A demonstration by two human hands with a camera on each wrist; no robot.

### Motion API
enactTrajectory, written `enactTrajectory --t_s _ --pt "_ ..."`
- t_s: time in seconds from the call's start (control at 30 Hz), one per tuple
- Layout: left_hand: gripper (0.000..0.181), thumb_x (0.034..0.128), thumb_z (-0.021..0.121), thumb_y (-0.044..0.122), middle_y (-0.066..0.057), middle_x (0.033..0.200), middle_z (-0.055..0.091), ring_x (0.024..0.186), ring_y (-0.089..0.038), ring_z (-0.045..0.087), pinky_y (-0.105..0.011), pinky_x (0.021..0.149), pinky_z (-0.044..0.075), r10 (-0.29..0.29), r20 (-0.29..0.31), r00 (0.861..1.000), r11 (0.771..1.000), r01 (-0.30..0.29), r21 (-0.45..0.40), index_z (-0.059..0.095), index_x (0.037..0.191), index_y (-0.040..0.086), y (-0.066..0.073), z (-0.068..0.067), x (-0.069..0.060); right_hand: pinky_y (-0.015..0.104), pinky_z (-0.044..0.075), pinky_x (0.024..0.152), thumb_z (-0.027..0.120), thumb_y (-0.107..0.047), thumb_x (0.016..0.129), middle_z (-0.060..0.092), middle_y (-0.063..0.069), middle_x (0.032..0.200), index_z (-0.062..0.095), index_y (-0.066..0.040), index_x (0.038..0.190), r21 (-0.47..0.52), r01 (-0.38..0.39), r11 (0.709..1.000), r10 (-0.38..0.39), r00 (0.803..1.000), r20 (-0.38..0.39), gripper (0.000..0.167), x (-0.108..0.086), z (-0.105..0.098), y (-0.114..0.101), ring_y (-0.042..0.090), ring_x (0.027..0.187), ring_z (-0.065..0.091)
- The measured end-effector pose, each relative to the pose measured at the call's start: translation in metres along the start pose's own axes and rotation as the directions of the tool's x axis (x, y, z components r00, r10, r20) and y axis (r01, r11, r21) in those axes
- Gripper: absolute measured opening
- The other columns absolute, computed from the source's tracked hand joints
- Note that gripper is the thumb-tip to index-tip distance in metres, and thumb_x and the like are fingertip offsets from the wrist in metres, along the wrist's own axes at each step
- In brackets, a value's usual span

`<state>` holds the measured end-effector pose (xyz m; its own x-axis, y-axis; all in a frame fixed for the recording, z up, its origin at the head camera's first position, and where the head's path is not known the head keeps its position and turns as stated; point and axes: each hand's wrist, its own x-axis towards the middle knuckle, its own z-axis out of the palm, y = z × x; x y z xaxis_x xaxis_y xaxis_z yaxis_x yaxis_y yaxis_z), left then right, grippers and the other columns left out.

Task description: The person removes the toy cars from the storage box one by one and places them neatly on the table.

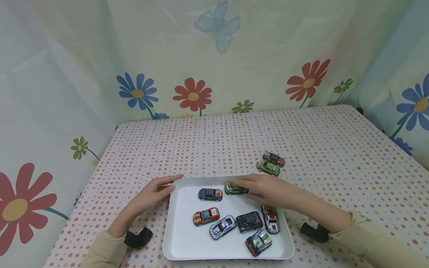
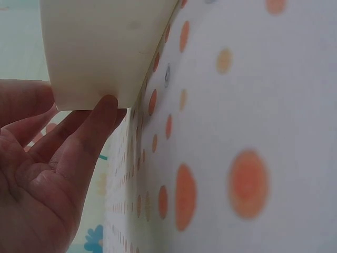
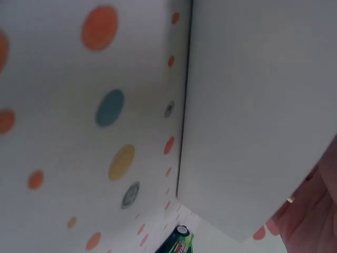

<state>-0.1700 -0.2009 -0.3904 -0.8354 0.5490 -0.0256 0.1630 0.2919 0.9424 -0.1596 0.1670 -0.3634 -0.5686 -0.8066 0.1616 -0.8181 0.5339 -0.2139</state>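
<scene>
- The left hand (image 1: 152,193) has thumb and fingers clamped on the far left corner of a white, shallow, rectangular tray (image 1: 184,242).
- The right hand (image 1: 268,188) reaches over the far right part of the tray, fingers touching a small green-and-yellow toy car (image 1: 232,188); whether they pinch it I cannot tell.
- That car sits inside the tray near the far wall, right of a small blue patterned toy car (image 1: 210,194).
- Nearer lie 5 more: a red-and-yellow car (image 1: 206,216), a white-and-grey car (image 1: 222,227), a black car (image 1: 249,222), a white-and-red car (image 1: 270,219) and a green, white and blue car (image 1: 259,242).
- Beyond the tray, 2 cars lie side by side on the dotted tablecloth (image 1: 167,149): 1 bright green (image 1: 268,168), 1 dark and red (image 1: 273,158).
</scene>
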Motion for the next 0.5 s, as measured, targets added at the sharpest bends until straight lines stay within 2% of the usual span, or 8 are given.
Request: enactTrajectory --t_s 0.27,0.5 --pt "0.040 0.0997 0.046 0.009 -0.020 0.139 0.041 0.115 -0.032 0.052 -0.035 0.088 0.046 0.001 -0.003 1.000 1.000 -0.001 0.011 0.043 0.138 -0.001 0.0007 0.0007 0.0003 0.038 0.046 0.088 0.068 -0.006 0.085 0.056 0.012 0.125 0.057 -0.008 0.130 -0.027 0.082 0.996 -0.082 0.997 0.004 0.046 0.0043 0.0064 0.0017 0.027 0.110 0.055" --pt "0.040 0.0995 0.046 0.010 -0.019 0.139 0.042 0.115 -0.032 0.052 -0.038 0.090 0.045 -0.011 -0.010 1.000 1.000 0.011 0.013 0.044 0.138 0.000 0.0011 0.0013 0.0001 0.039 0.046 0.089 0.071 -0.006 0.082 0.055 0.014 0.123 0.062 -0.005 0.123 -0.062 0.096 0.993 -0.098 0.994 -0.037 0.042 -0.0043 0.0099 0.0041 0.028 0.110 0.055"
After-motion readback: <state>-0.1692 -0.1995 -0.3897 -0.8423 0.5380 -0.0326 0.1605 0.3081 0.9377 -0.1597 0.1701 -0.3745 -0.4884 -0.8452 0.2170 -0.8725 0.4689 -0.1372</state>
